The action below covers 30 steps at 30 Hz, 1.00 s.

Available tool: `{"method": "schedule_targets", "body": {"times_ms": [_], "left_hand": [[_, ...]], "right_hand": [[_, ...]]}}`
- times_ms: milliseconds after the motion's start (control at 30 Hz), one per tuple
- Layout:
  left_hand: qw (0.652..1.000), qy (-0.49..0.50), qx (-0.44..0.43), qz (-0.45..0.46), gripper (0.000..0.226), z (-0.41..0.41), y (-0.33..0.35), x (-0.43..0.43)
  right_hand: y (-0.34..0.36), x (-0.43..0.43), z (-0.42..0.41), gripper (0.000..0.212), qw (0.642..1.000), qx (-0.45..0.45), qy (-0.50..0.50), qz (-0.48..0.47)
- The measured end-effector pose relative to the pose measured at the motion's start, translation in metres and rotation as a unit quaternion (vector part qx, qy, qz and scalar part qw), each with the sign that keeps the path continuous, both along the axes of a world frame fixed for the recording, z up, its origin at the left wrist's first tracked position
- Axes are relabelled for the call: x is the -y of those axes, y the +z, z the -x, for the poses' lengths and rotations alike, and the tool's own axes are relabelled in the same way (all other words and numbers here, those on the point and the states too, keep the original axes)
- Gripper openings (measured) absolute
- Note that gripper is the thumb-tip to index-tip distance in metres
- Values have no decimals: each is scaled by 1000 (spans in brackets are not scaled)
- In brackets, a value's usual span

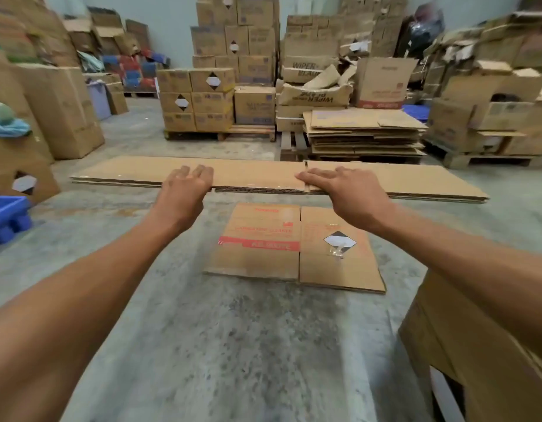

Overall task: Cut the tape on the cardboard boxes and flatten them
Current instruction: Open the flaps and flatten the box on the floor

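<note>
A long flattened cardboard box (254, 175) hangs level in the air in front of me, with its near edge in both my hands. My left hand (184, 190) grips that edge left of centre, fingers on top and thumb hidden beneath. My right hand (346, 190) grips it right of centre, beside a slot between the flaps, in the same way. Below it a second flattened box (263, 242) with red print and a diamond label lies on the concrete floor.
A pile of flattened boxes (364, 132) lies on a pallet straight ahead. Stacked cartons (199, 99) stand behind and along both sides. A large carton (477, 345) is close at my right, and a blue crate (7, 214) sits at the left.
</note>
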<state>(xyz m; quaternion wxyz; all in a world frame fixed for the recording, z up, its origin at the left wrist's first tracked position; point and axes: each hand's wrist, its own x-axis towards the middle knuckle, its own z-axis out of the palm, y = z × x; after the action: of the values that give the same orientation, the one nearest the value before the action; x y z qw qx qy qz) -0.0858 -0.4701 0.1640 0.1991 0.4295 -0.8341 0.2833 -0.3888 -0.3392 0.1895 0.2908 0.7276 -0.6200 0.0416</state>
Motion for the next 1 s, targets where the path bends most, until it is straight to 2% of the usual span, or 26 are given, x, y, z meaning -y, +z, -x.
{"method": "schedule_targets", "body": {"times_ms": [167,233,300,400,467,500,567,633,667,733,767,833,900,1000], "left_hand": [[1000,8,12,8,62,66,-107,102],[999,7,18,-31,64,88,-159,133],[990,14,40,-134,68,104,-217,157],[928,37,87,-359,75,109,-297,159],[911,45,49,-408,75,101,-322,150],[902,58,46,-425,78,99,-319,150],[867,86,122,-475,81,103,-298,168],[822,105,178,-530,74,119,-272,193],[826,106,161,-530,66,135,-260,209],[874,97,104,-465,54,176,-257,242],[886,90,82,-448,55,196,-268,254],[882,76,45,-464,67,230,-303,262],[890,72,21,-449,69,245,-348,257],[923,63,-38,-378,67,242,-381,246]], "right_hand": [[-100,87,60,85,997,-9,-50,-49],[-151,115,76,84,993,13,-64,-95],[-207,145,95,83,983,56,-64,-162],[-286,163,103,73,930,121,-55,-342],[-320,154,101,79,899,143,-41,-411],[-326,150,103,85,896,162,-47,-411],[-325,161,109,90,914,194,-59,-351],[-312,193,113,79,932,234,-80,-266],[-306,216,115,71,936,254,-103,-219],[-304,263,116,61,923,297,-165,-181],[-311,280,114,64,901,324,-201,-206],[-337,298,106,73,869,330,-250,-271],[-375,300,100,73,883,289,-254,-268],[-397,296,102,72,903,291,-239,-206]]}}
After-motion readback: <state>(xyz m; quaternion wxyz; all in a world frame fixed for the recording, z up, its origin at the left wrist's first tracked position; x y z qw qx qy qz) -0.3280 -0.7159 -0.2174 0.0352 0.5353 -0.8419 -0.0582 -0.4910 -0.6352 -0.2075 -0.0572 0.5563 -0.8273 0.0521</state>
